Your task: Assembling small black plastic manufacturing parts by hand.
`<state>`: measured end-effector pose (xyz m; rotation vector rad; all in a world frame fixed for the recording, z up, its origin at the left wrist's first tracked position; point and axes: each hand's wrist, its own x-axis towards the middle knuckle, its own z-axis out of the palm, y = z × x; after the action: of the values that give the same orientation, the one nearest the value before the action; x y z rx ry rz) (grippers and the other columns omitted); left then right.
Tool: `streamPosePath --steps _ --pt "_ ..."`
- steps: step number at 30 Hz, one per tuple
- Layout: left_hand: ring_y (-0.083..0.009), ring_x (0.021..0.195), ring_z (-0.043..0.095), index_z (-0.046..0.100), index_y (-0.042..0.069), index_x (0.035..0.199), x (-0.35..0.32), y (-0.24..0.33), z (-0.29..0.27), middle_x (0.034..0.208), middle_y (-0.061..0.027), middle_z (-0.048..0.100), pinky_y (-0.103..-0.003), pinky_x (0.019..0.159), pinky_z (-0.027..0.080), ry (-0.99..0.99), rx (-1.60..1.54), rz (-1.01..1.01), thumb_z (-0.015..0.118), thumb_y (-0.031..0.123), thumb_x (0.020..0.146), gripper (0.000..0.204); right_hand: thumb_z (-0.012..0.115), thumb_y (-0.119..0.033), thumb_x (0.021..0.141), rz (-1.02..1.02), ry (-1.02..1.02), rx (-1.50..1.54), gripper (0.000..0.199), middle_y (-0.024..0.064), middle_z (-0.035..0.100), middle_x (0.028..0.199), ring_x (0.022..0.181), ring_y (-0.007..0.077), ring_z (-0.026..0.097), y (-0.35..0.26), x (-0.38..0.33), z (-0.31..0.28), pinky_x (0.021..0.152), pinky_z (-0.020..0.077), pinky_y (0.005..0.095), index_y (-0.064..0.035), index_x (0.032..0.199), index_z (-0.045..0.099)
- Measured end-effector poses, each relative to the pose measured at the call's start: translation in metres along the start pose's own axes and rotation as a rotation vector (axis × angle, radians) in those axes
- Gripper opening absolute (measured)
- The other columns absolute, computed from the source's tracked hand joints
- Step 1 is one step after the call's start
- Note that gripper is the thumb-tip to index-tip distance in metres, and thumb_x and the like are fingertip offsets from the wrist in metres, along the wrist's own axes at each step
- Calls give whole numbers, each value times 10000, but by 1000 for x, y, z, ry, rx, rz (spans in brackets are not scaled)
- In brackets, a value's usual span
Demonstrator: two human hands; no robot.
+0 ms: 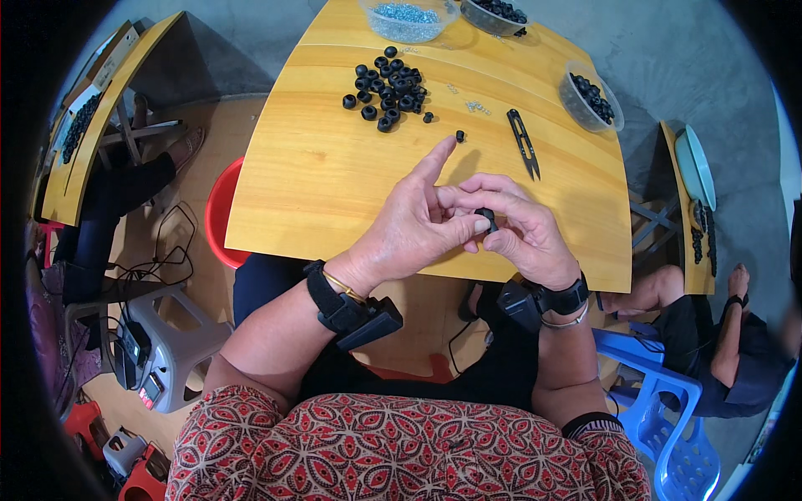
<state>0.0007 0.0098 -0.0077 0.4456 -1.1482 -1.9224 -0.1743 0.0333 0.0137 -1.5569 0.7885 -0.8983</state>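
Just above the table's near edge, my two hands meet around a black bead (pixel 487 220). My left hand (pixel 409 221) presses its thumb against the bead, while its index finger stretches out toward a small black bead (pixel 460 136) on the table. The bead is also pinched between the thumb and curled fingers of my right hand (pixel 530 234). Any thread in it is too fine to make out. Beyond my left hand lies a loose pile of round black beads (pixel 388 88). Black thread snips (pixel 523 144) rest on the wood to the right.
Tiny clear beads (pixel 478 108) are scattered on the wooden table (pixel 309 167). At its far side stand tubs of blue beads (pixel 407 18) and black beads (pixel 497 12), with another tub (pixel 589 98) at right. A red bucket (pixel 221 213) stands left; a co-worker (pixel 743 359) sits right.
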Motion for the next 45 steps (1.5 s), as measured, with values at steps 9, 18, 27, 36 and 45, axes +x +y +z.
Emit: streamPosePath --steps 9,18,27,36,45 --pt "-122 686 553 -95 19 1332 1 -3 -3 846 -125 570 -231 630 466 0 32 49 550 -33 789 844 560 -150 819 -53 23 -153 387 111 364 1182 1021 186 459 -2 4 4 776 473 286 -18 1168 456" --pt "-126 688 566 -112 5 1323 1 2 -1 860 -141 578 -229 620 475 14 2 16 562 -28 784 863 522 -224 846 -76 -7 -167 405 125 388 1157 963 183 490 -2 2 2 766 465 283 -1 1175 444" --pt "-128 672 577 -58 -57 1313 1 2 -2 823 -128 594 -227 646 476 62 12 16 584 -23 771 840 456 -266 876 -220 116 -420 333 149 435 1110 925 216 505 3 7 15 684 456 260 -8 1087 457" --pt "-133 689 586 -24 -39 1323 0 0 1 867 -143 599 -239 667 484 95 -151 -16 572 8 793 799 416 -297 892 -258 149 -466 330 140 481 1073 918 217 507 3 9 18 805 407 311 -7 1042 462" --pt "-99 689 522 99 47 1352 1 1 -13 919 -79 570 -208 662 474 -28 26 -66 610 -9 749 793 429 -368 878 -229 206 -356 392 69 512 892 731 140 478 1 6 10 692 396 249 -6 1024 460"
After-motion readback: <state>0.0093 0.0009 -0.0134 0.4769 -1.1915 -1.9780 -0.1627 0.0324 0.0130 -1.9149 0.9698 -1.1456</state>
